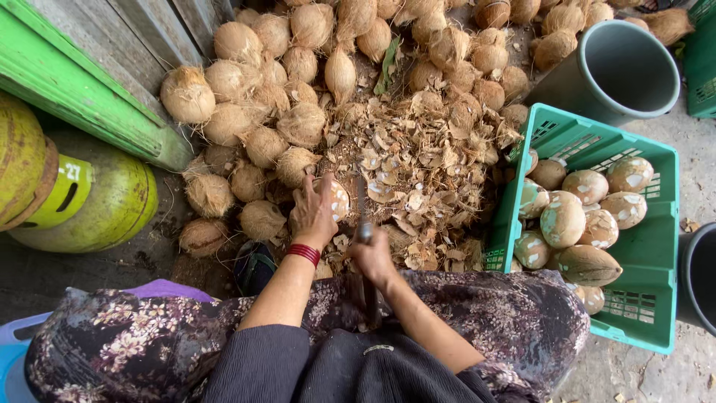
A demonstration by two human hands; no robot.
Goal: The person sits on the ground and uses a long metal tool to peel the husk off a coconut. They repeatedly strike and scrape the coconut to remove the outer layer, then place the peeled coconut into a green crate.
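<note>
Two bare hands work just past the person's flowered lap: the left hand (312, 213), a red bangle at its wrist, lies with fingers spread over a partly peeled coconut (335, 198), pinning it on the heap of husk chips (418, 179). Just right of it, the right hand (371, 254) is clenched round the handle of a knife (361, 205), whose blade runs straight away from the body, alongside the coconut's right flank. Farther out, peeled coconuts fill a green crate (649, 246) to the right, and unpeeled ones are piled beyond.
</note>
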